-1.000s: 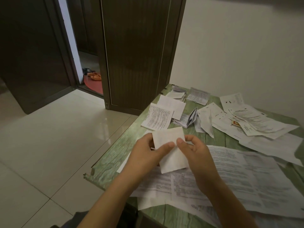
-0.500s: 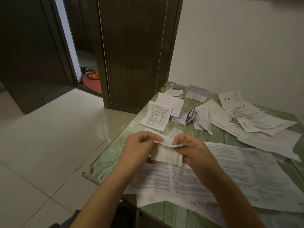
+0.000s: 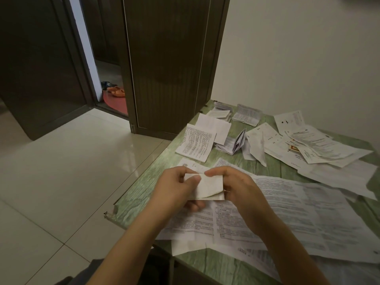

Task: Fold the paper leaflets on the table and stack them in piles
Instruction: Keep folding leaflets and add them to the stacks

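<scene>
A small white folded leaflet [image 3: 209, 187] is held just above the green table [image 3: 144, 188], near its left edge. My left hand [image 3: 176, 189] pinches its left side, thumb on top and fingers underneath. My right hand [image 3: 238, 188] grips its right side, fingers curled over the top edge. Under my hands lies a large unfolded printed sheet [image 3: 298, 219]. Farther back lie a folded printed leaflet [image 3: 197, 141] and a white folded one [image 3: 216, 125], overlapping. A small thick folded bundle [image 3: 234, 144] stands half open behind them.
Two small folded leaflets [image 3: 246, 117] lie at the table's far edge. A heap of unfolded sheets [image 3: 312, 147] covers the right side. The table's front left corner [image 3: 109, 214] overhangs a tiled floor. A dark wooden door stands behind the table; a wall runs along the right.
The leaflet, flat and open a second ago, has been folded over by both hands into a smaller rectangle. My hands have come closer together over it.
</scene>
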